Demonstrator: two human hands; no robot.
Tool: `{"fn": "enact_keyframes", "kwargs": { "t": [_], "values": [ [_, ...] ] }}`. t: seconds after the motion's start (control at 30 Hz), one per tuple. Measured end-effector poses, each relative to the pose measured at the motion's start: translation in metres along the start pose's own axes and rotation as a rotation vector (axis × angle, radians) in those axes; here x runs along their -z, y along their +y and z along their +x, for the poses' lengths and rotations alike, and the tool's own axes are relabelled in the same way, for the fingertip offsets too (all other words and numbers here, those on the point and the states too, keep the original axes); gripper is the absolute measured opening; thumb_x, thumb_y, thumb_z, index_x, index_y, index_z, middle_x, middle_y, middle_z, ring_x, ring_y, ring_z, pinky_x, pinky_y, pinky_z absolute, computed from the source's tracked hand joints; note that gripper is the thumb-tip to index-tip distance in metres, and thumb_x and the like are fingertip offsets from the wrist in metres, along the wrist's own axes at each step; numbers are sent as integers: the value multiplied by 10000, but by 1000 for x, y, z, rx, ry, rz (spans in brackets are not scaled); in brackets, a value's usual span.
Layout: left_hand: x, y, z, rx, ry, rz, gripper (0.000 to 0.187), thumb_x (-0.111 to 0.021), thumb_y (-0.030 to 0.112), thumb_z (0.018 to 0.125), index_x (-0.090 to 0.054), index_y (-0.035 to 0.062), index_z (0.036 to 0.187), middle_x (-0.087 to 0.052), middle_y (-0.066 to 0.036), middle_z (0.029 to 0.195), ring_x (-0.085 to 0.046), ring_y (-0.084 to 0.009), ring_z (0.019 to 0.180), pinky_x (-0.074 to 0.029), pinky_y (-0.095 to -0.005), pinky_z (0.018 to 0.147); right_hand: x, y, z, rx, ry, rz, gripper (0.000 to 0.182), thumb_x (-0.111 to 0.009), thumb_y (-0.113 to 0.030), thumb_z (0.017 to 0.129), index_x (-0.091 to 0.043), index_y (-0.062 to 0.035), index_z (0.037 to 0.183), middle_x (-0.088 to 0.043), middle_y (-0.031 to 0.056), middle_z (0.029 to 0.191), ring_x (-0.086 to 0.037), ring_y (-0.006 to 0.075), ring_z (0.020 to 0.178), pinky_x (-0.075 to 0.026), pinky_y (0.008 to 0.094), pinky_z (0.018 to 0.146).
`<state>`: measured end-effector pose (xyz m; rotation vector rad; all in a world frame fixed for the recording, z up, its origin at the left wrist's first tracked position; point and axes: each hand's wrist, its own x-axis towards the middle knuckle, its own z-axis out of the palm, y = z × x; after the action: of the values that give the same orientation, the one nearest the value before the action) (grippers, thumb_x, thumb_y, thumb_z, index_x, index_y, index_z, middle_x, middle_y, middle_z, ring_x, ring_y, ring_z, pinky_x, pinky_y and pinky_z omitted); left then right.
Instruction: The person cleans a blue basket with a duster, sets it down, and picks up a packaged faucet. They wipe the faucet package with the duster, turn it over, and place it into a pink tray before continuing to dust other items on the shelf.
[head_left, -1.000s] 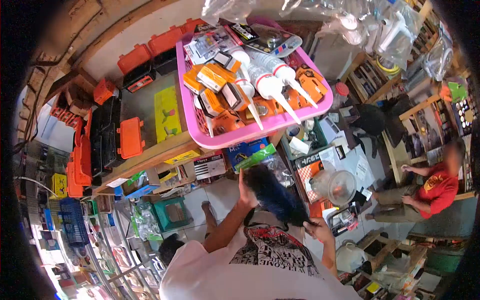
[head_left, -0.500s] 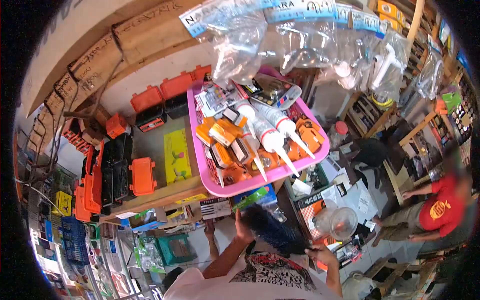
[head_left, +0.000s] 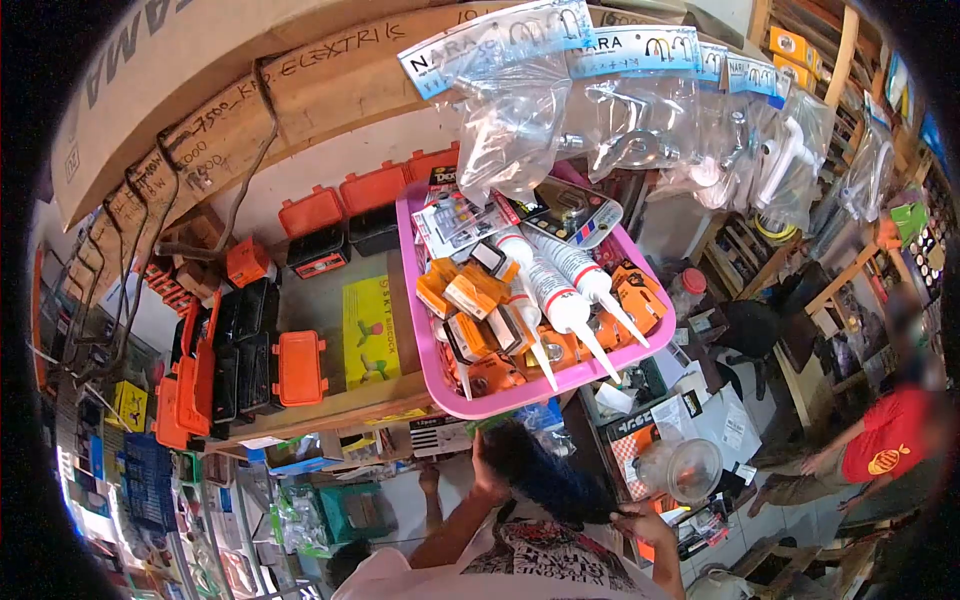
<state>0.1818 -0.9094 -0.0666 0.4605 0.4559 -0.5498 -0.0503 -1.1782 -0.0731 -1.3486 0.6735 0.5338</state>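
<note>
A black, bristly duster [head_left: 550, 475] lies slantwise between my two hands, in front of my shirt. My left hand [head_left: 489, 470] is closed around its upper left end, below the pink basket. My right hand [head_left: 643, 524] grips the lower right end, with the fingers wrapped round it. Just above the duster, the pink plastic basket [head_left: 447, 398] sits at the shelf edge. It holds white sealant tubes [head_left: 560, 300], small orange boxes [head_left: 468, 294] and blister packs [head_left: 575, 213].
Orange-lidded black toolboxes [head_left: 300, 368] and a yellow box [head_left: 369, 330] stand on the shelf. Bagged taps [head_left: 640, 140] hang overhead. A clear round tub [head_left: 692, 470] stands at the right. Farther right is a person in a red shirt [head_left: 885, 435]. Another person's limb shows below the shelf.
My view has shifted, so the basket and shelf sit slightly lower and farther right. Both hands still hold the duster. The person in red has shifted toward the right edge and leans more.
</note>
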Motion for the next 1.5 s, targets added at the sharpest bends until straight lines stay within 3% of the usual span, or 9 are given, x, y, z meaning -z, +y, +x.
{"fn": "enact_keyframes", "kwargs": {
  "t": [0.13,0.3,0.63,0.73,0.97,1.23,1.33,1.4,1.5],
  "values": [
    [146,-14,78,354,-654,-290,810,-445,718,929,-605,-7,1255,-640,-170,1209,-597,-316,1113,-459,-514,986,-11,-19,-10,13,55,46,190,-708,-162,945,-656,-35,814,-577,-21,661,-476,71,552,-351,254,490],
    [29,3,25,141,-39,49,734,-512,771,852,-654,66,999,-653,-72,851,-644,-244,827,-547,-419,779,-7,-30,-12,-24,83,-49,190,-711,-201,951,-670,-30,877,-588,-13,704,-511,85,578,-435,271,537],
    [72,3,66,293,-225,-48,580,-570,676,885,-629,103,819,-576,-48,678,-620,-243,753,-509,-413,727,-21,-47,-32,-56,203,203,125,-705,-109,936,-641,-4,913,-546,-8,681,-481,87,555,-376,273,499],
    [60,-2,61,369,-412,-159,603,-523,629,947,-704,56,989,-708,-127,810,-674,-232,808,-559,-374,818,-30,-64,-50,-63,294,129,123,-706,-104,935,-645,0,912,-544,-10,682,-475,91,555,-384,271,496],
    [26,-5,66,537,-503,46,765,-476,780,864,-702,65,1016,-674,-113,841,-640,-326,827,-450,-642,898,0,12,-36,39,167,257,161,-690,-139,951,-659,-6,865,-588,22,652,-530,102,529,-409,274,480],
    [3,-10,79,523,-460,217,785,-412,794,893,-618,36,896,-635,-105,854,-613,-220,825,-519,-393,740,-20,31,-49,134,204,339,140,-690,-102,936,-665,1,846,-579,3,692,-512,93,575,-398,255,499],
    [-100,-7,18,395,-22,222,766,-375,756,934,-621,31,901,-642,-108,853,-627,-228,849,-523,-387,745,-21,41,-49,159,214,283,155,-690,-107,933,-659,-2,824,-567,-1,683,-508,91,577,-385,255,500],
    [-2,-9,90,636,-723,108,748,-387,709,958,-655,23,1090,-689,-128,1042,-650,-242,906,-524,-411,772,-30,45,-45,201,283,334,213,-647,-107,957,-646,-21,763,-573,4,637,-479,73,512,-352,243,465],
    [-27,-11,73,537,-321,192,722,-396,711,953,-648,36,1003,-659,-102,884,-627,-235,801,-527,-405,749,-40,32,-51,196,334,252,255,-640,-99,958,-610,-32,713,-548,-4,619,-467,73,509,-336,246,458]
  ]
}}
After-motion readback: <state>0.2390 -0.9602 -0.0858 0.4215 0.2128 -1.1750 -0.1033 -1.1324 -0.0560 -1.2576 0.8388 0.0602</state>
